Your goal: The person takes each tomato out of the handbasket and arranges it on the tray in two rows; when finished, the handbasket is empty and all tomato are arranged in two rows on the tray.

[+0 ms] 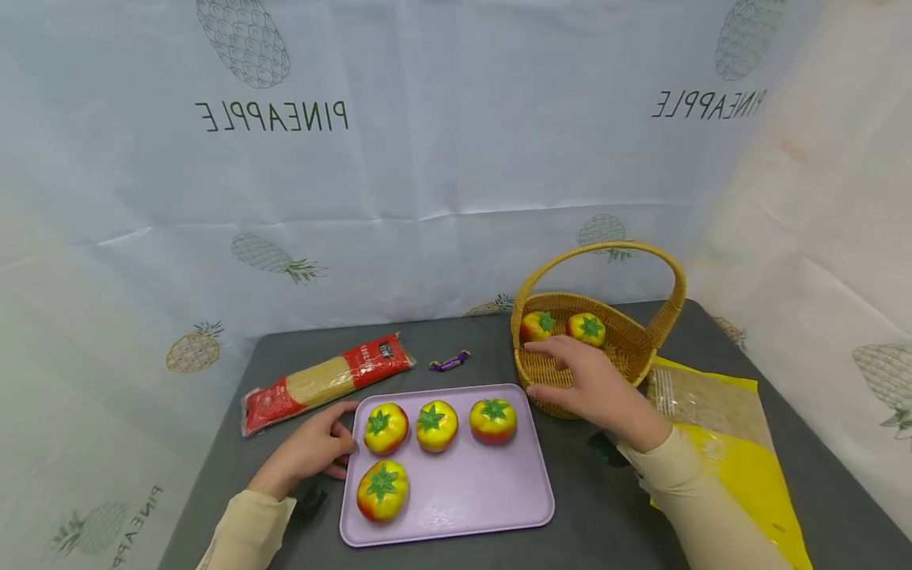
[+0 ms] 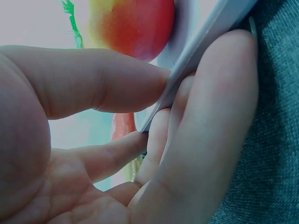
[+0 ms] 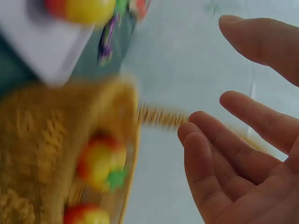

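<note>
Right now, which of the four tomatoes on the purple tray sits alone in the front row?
The tomato at the tray's front left corner; the other three line up along the back edge, nearer the basket.

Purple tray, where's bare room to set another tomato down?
The tray is bare on its near right, below the back row of three tomatoes and right of the front tomato. Crowded along the back edge and left, where the left hand holds the rim.
</note>
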`<action>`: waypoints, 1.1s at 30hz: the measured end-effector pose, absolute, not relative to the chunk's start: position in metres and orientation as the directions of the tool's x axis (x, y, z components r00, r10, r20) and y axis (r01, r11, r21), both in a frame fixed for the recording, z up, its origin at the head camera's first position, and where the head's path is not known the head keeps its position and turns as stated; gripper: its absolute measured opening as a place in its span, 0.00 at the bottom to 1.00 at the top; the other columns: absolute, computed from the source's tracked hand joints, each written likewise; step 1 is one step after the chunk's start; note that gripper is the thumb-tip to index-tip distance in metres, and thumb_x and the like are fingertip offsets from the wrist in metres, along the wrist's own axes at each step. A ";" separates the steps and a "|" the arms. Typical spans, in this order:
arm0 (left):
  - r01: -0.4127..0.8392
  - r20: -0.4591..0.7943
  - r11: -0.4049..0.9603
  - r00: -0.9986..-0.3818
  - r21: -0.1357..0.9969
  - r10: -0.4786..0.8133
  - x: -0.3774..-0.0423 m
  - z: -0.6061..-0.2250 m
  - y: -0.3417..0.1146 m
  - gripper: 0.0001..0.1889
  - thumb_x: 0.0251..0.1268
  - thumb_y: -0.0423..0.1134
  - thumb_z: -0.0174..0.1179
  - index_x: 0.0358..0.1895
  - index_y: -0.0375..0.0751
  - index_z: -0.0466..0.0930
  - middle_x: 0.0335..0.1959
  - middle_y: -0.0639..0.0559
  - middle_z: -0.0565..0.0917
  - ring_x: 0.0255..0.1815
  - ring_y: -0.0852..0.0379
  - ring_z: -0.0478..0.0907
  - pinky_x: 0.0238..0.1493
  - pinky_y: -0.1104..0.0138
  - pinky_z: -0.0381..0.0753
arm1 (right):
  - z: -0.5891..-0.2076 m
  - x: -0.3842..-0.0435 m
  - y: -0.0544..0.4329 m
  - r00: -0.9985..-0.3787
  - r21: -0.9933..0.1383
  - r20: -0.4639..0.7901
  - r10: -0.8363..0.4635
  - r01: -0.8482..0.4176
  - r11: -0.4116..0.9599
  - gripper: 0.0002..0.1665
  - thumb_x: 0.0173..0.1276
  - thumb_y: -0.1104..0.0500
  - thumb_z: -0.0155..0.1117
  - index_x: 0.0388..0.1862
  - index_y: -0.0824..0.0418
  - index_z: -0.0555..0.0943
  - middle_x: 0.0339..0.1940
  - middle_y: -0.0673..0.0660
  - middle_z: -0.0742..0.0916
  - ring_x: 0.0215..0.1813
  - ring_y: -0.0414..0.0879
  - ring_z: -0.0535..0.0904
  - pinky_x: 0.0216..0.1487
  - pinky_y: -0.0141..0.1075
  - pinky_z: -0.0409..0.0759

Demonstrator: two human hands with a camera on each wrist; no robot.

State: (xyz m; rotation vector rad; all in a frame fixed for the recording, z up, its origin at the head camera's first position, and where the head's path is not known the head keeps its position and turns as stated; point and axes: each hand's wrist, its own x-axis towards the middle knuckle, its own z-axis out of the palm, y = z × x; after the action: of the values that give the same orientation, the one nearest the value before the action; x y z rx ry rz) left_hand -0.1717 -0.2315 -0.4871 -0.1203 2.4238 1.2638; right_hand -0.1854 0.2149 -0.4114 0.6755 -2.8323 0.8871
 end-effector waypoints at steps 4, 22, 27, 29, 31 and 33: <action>-0.265 -0.392 0.583 -0.915 0.768 0.100 -0.171 -0.488 -0.234 0.40 0.67 0.35 0.69 0.82 0.44 0.66 0.42 0.42 0.80 0.35 0.49 0.83 0.34 0.57 0.94 | -0.406 -0.208 0.247 -0.930 -0.555 0.196 -0.310 -0.366 0.747 0.37 0.69 0.46 0.80 0.74 0.54 0.80 0.68 0.58 0.87 0.62 0.58 0.86 0.64 0.58 0.87; -0.275 -0.392 0.563 -0.915 0.779 0.097 -0.171 -0.491 -0.235 0.39 0.68 0.34 0.68 0.82 0.43 0.66 0.42 0.41 0.80 0.35 0.49 0.84 0.33 0.56 0.94 | -0.401 -0.261 0.306 -0.975 -0.686 -0.034 -0.218 -0.136 0.715 0.44 0.72 0.45 0.76 0.82 0.54 0.71 0.77 0.65 0.79 0.76 0.64 0.76 0.73 0.63 0.79; -0.273 -0.390 0.559 -0.915 0.783 0.100 -0.172 -0.492 -0.233 0.39 0.67 0.33 0.68 0.82 0.43 0.66 0.41 0.42 0.80 0.35 0.49 0.84 0.33 0.56 0.94 | -0.407 -0.269 0.309 -0.978 -0.674 -0.057 -0.203 -0.112 0.730 0.43 0.74 0.50 0.74 0.83 0.58 0.70 0.79 0.67 0.78 0.79 0.66 0.74 0.76 0.64 0.76; -0.273 -0.390 0.560 -0.915 0.783 0.100 -0.172 -0.492 -0.232 0.39 0.67 0.33 0.68 0.82 0.43 0.66 0.41 0.42 0.80 0.34 0.49 0.84 0.32 0.56 0.93 | -0.410 -0.271 0.311 -0.979 -0.672 -0.065 -0.195 -0.102 0.734 0.43 0.74 0.52 0.74 0.83 0.60 0.69 0.79 0.68 0.77 0.79 0.67 0.73 0.76 0.65 0.75; -0.274 -0.391 0.561 -0.915 0.781 0.098 -0.173 -0.492 -0.232 0.39 0.67 0.33 0.68 0.82 0.43 0.66 0.41 0.42 0.80 0.34 0.49 0.84 0.32 0.56 0.93 | -0.412 -0.272 0.314 -0.980 -0.667 -0.069 -0.185 -0.092 0.740 0.43 0.74 0.52 0.74 0.83 0.61 0.69 0.79 0.69 0.77 0.79 0.69 0.72 0.76 0.66 0.75; -0.276 -0.393 0.562 -0.915 0.779 0.095 -0.173 -0.491 -0.231 0.39 0.67 0.33 0.68 0.81 0.43 0.67 0.41 0.42 0.80 0.34 0.49 0.84 0.32 0.56 0.93 | -0.413 -0.273 0.316 -0.981 -0.663 -0.070 -0.179 -0.088 0.743 0.43 0.75 0.53 0.73 0.83 0.62 0.68 0.79 0.70 0.77 0.78 0.70 0.72 0.75 0.67 0.75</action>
State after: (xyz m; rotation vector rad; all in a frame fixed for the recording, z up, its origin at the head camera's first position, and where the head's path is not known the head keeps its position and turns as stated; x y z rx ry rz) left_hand -0.1729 -0.2311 -0.4914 -0.1469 2.4070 1.2995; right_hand -0.2730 0.3157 -0.4129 0.2348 -3.0523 1.1506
